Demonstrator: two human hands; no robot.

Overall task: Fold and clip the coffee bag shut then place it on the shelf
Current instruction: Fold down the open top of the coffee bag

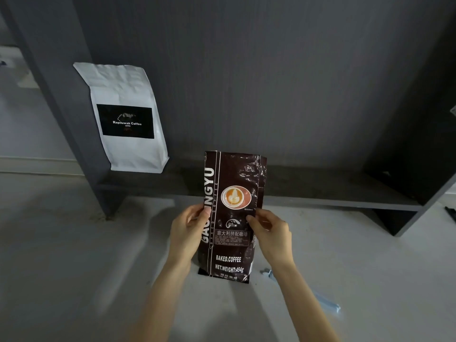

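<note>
A dark brown coffee bag (230, 178) with a latte picture and white lettering stands upright on the pale floor, its top unfolded. My left hand (188, 227) grips its left edge at mid-height. My right hand (270, 230) grips the right edge opposite. A light blue clip (320, 298) lies on the floor to the right, partly hidden behind my right forearm. The dark grey shelf (320, 191) runs low just behind the bag.
A white coffee bag (128, 119) with a black label stands at the shelf's left end, leaning on the upright panel (61, 99). The shelf's dark right wall (419, 144) closes the other end. A small dark object (451, 213) lies at the far right.
</note>
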